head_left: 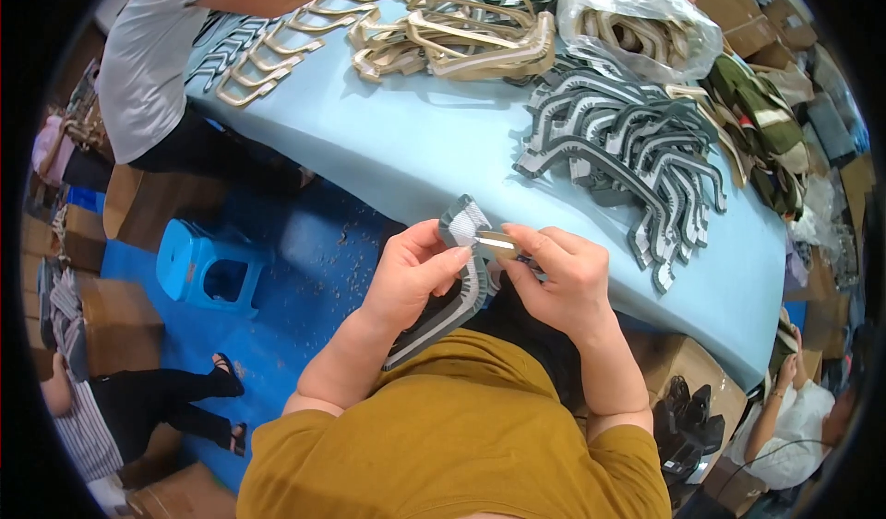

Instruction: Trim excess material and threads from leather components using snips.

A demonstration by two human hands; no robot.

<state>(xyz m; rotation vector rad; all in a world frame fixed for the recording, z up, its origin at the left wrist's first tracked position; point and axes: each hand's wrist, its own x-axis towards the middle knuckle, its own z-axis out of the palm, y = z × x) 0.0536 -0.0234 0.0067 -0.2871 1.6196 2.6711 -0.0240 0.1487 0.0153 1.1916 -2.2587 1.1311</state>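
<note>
At the centre of the frame the left hand [413, 274] pinches a curved grey frame piece [452, 299] with a ribbed edge, while the right hand [560, 279] pinches a small pale strip [496, 241] against its top end. Beyond them, a smooth light-blue table [415, 141] carries a heap of matching grey pieces [628, 155] at right and tan ones [461, 30] at the top. A blue plastic stool [208, 265] stands on the blue floor [314, 261] at left.

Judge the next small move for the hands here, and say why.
Probably draw the small blade in the right hand along the edge of the grey curved piece, since the left hand pinches its upper end and the blade tip rests there. Similar grey pieces lie piled on the blue table.
</note>
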